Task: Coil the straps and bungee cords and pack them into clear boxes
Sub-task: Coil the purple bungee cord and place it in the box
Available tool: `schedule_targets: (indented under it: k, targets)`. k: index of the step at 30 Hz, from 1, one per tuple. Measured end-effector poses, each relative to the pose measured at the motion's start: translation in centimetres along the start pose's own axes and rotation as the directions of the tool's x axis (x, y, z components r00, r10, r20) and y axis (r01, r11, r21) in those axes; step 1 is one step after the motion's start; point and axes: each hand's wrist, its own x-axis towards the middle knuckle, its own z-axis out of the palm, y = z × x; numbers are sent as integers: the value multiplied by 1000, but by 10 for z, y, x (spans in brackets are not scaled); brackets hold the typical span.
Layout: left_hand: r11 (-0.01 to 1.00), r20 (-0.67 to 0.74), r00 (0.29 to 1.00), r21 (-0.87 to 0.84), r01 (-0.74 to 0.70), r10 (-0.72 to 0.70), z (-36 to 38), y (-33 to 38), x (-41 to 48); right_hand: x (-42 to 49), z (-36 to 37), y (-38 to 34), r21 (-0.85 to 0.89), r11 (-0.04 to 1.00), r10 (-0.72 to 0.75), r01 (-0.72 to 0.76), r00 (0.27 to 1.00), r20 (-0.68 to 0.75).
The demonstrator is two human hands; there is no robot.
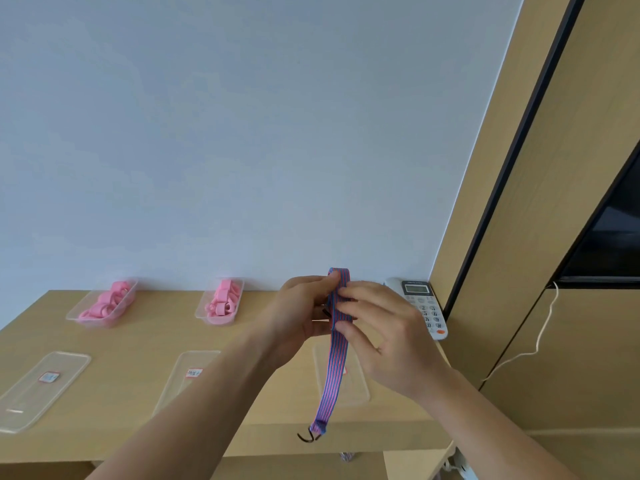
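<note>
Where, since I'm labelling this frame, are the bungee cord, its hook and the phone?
bungee cord [334, 375], head view, middle of the hanging striped band
hook [307, 439], head view, dark wire at the cord's lower end
phone [417, 288], head view, its display

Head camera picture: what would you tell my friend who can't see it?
A left hand and a right hand hold a blue-and-pink striped bungee cord above a wooden table, its hooked end hanging down. Two clear boxes of pink straps sit by the wall, and a telephone at the right.
</note>
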Motion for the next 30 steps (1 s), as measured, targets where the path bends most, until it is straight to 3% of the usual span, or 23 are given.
schedule_targets:
  k: [3, 6, 9, 15, 22, 30]
  targets:
    - [998, 29, 999, 50, -34, 33, 0, -1, 0, 12, -5, 2, 91, 979, 184, -180, 982, -40]
    - [994, 39, 998, 95, -58, 54, 3, -1, -2, 22, -7, 12, 131, 883, 430, -451, 888, 163]
    - [991, 47, 997, 114, -66, 61, 4, 1, -6, 31, -12, 18, 138, 828, 472, -544, 808, 352]
    - [997, 48, 998, 62, -52, 49, 6, -2, -13, 37, -20, 14, 110, 833, 485, -543, 810, 329]
    - [999, 2, 999, -12, 33, -33, 9, -3, -12, 38, -17, 6, 53, 894, 428, -445, 883, 194]
    - [981, 42, 981, -35, 193, -191, 13, -3, -21, 36, -12, 9, -28, 973, 225, -229, 968, -107]
